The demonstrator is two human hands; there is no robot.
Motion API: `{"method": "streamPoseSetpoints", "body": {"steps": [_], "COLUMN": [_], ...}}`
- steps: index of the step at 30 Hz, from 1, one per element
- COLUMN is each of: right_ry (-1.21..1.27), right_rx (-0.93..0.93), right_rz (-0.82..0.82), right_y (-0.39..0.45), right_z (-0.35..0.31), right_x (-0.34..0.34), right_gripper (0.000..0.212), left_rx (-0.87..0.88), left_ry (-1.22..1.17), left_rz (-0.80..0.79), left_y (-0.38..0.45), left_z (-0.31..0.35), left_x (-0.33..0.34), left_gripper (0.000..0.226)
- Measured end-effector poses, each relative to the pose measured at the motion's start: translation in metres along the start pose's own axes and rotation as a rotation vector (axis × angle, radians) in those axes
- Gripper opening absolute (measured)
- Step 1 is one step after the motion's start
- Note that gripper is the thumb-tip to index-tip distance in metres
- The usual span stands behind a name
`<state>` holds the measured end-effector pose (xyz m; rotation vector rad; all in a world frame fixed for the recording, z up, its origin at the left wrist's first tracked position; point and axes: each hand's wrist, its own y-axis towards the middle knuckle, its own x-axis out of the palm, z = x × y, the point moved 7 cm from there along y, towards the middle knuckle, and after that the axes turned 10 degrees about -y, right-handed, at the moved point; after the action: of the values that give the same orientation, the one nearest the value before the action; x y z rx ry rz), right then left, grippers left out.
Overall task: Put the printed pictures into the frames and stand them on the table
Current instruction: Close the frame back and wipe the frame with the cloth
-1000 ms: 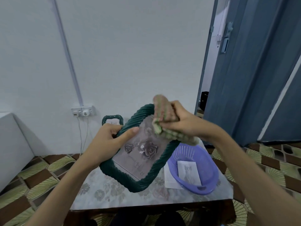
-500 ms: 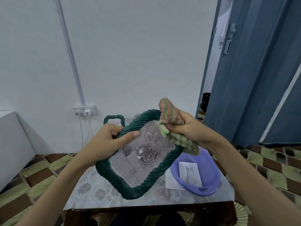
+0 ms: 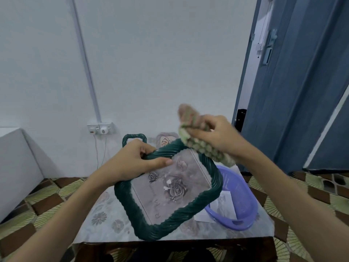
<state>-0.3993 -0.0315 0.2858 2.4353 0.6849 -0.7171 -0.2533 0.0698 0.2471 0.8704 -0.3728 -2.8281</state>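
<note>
Between the hands, above the table [image 3: 105, 220], the green frame [image 3: 170, 218] is held tilted. Left hand [image 3: 132, 163] grasps its upper-left edge, thumb on the glass. Right hand [image 3: 215, 137] clutches a cloth [image 3: 204, 150] at the frame's top corner. Below the right hand, a purple basket [image 3: 243, 222] holds a printed picture [image 3: 223, 204].

- The large frame [image 3: 168, 190] is held tilted above the surface [image 3: 105, 220], the left hand [image 3: 132, 163] gripping its upper left edge.
- The right hand [image 3: 213, 135] holds a cloth [image 3: 198, 140] over the frame's upper right corner.
- A basket [image 3: 243, 203] sits on the surface right of the frame, a printed picture [image 3: 224, 205] lying in it.
- A small frame [image 3: 134, 138] stands behind the left hand, near the wall.
</note>
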Motion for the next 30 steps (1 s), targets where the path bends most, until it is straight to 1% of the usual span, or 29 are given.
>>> {"method": "streamPoseSetpoints", "body": {"steps": [2, 5, 6, 8, 9, 11, 12, 14, 16, 18, 20, 21, 22, 23, 24, 25, 26, 28, 30], "right_ry": [-0.139, -0.198, -0.18, -0.123, -0.099, -0.057, -0.046, -0.071, -0.099, -0.109, -0.066, -0.03, 0.004, 0.008, -0.025, -0.087, -0.148, -0.225, -0.249], "right_rx": [-0.079, -0.158, -0.157, -0.123, -0.108, -0.101, -0.108, -0.135, -0.155, -0.165, -0.175, -0.164, -0.158, -0.167, -0.182, -0.195, -0.204, -0.197, -0.195], "right_rz": [-0.075, -0.055, -0.073, -0.173, -0.231, -0.319, -0.33, -0.3, -0.28, -0.292, -0.355, -0.417, -0.485, -0.518, -0.503, -0.454, -0.386, -0.275, -0.213], "right_y": [-0.004, -0.002, -0.001, -0.001, -0.001, -0.006, -0.006, -0.003, 0.0, 0.001, -0.005, -0.009, -0.013, -0.014, -0.012, -0.008, -0.003, 0.006, 0.01], "right_z": [-0.009, -0.012, -0.011, -0.006, -0.004, -0.002, -0.002, -0.005, -0.007, -0.007, -0.006, -0.005, -0.003, -0.003, -0.004, -0.005, -0.006, -0.005, -0.004], "right_x": [0.015, 0.016, 0.015, 0.017, 0.017, 0.017, 0.017, 0.02, 0.027, 0.032, 0.029, 0.028, 0.028, 0.028, 0.029, 0.03, 0.033, 0.04, 0.046], "right_gripper": [0.015, 0.019, 0.02, 0.026, 0.026, 0.019, 0.017, 0.016, 0.023, 0.027, 0.021, 0.017, 0.019, 0.023, 0.021, 0.014, 0.014, 0.029, 0.034], "left_rx": [0.003, 0.01, 0.013, 0.019, 0.02, 0.016, 0.017, 0.025, 0.03, 0.045, 0.05, 0.046, 0.042, 0.044, 0.052, 0.069, 0.084, 0.105, 0.108], "left_ry": [0.064, 0.112, 0.111, 0.1, 0.089, 0.075, 0.076, 0.098, 0.127, 0.139, 0.14, 0.133, 0.128, 0.136, 0.153, 0.172, 0.188, 0.209, 0.222], "left_rz": [-0.03, -0.054, -0.069, -0.099, -0.112, -0.133, -0.136, -0.136, -0.131, -0.142, -0.164, -0.175, -0.184, -0.186, -0.186, -0.182, -0.176, -0.173, -0.172], "left_y": [0.002, 0.002, 0.002, 0.002, 0.001, 0.001, 0.0, 0.001, 0.002, 0.001, 0.0, -0.001, -0.002, -0.002, -0.002, -0.001, 0.0, 0.003, 0.005], "left_z": [0.002, 0.002, 0.003, 0.003, 0.003, 0.0, 0.0, 0.001, 0.001, 0.002, 0.001, 0.0, -0.001, -0.001, 0.0, 0.001, 0.002, 0.003, 0.003], "left_x": [0.001, 0.001, 0.001, 0.0, -0.001, -0.001, 0.0, 0.003, 0.006, 0.006, 0.002, 0.0, -0.001, -0.002, -0.001, 0.001, 0.003, 0.007, 0.009], "left_gripper": [0.05, 0.05, 0.051, 0.052, 0.054, 0.059, 0.058, 0.059, 0.056, 0.058, 0.057, 0.058, 0.061, 0.065, 0.066, 0.065, 0.063, 0.062, 0.062]}}
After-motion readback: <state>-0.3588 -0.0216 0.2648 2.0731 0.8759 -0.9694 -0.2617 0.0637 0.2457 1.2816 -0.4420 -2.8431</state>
